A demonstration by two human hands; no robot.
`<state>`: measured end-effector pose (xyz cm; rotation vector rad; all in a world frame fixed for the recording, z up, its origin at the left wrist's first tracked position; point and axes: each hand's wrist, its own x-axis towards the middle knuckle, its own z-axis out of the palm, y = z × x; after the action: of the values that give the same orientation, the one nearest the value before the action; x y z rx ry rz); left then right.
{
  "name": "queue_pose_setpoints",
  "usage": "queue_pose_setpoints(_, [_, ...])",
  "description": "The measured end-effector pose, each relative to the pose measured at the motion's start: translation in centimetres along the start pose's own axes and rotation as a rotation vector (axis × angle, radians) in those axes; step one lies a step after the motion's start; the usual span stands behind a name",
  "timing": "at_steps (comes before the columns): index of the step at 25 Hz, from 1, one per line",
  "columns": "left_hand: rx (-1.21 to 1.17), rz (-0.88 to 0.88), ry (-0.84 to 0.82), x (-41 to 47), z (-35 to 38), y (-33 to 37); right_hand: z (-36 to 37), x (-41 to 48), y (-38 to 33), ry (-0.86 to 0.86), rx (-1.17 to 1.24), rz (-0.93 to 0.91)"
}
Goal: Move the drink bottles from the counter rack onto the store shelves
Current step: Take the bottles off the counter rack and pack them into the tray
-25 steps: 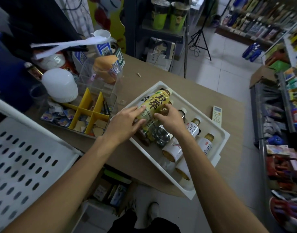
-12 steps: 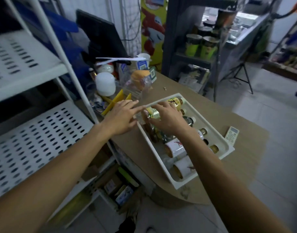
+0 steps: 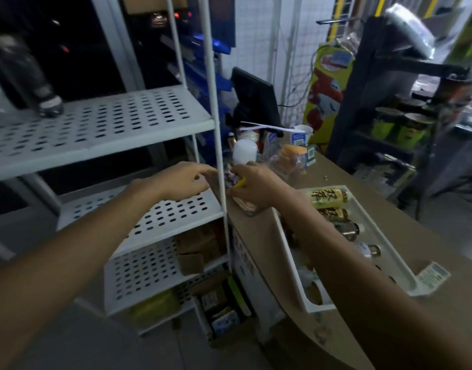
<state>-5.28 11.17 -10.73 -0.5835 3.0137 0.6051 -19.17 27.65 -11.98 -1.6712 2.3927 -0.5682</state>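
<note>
From the head camera, my right hand is curled shut around a drink bottle, of which only a clear, amber-tinted base shows below my fingers and a blurred bit of yellow near my thumb. The bottle is lifted off the brown worktop, over its left edge, right beside the thin white upright post of the white perforated metal shelf unit. My left hand floats above the front right corner of the middle perforated shelf, fingers loosely bent and reaching toward the post; it is holding nothing, its fingertips close to the bottle but parted from it by the post.

Behind my right forearm, the white plastic tray lies on the worktop with its long side angled toward the near right edge. Inside it lie several bottles on their sides: a yellow-labelled bottle with black characters at the far end, a second similar one just beside it, and then darker and paler ones partly hidden by my arm. A small white remote control lies on the worktop touching the tray's near right corner. On the upper shelf, at its left end, stands one dark blurred bottle.
</note>
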Motion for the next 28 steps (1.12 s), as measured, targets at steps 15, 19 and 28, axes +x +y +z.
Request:
queue_pose_setpoints(15, [0.157, -0.356, 0.342, -14.2, -16.1, -17.4, 1.3, 18.6, -22.8, -0.102, 0.007, -0.397])
queue_pose_setpoints(19, [0.331, -0.429, 0.352, -14.7, -18.1, -22.0, 1.9, 23.1, -25.8, -0.117, 0.044, -0.39])
queue_pose_setpoints(28, [0.14, -0.44, 0.401, -12.1, -20.8, -28.5, 3.6, 31.3, -28.1, -0.13, 0.113, -0.347])
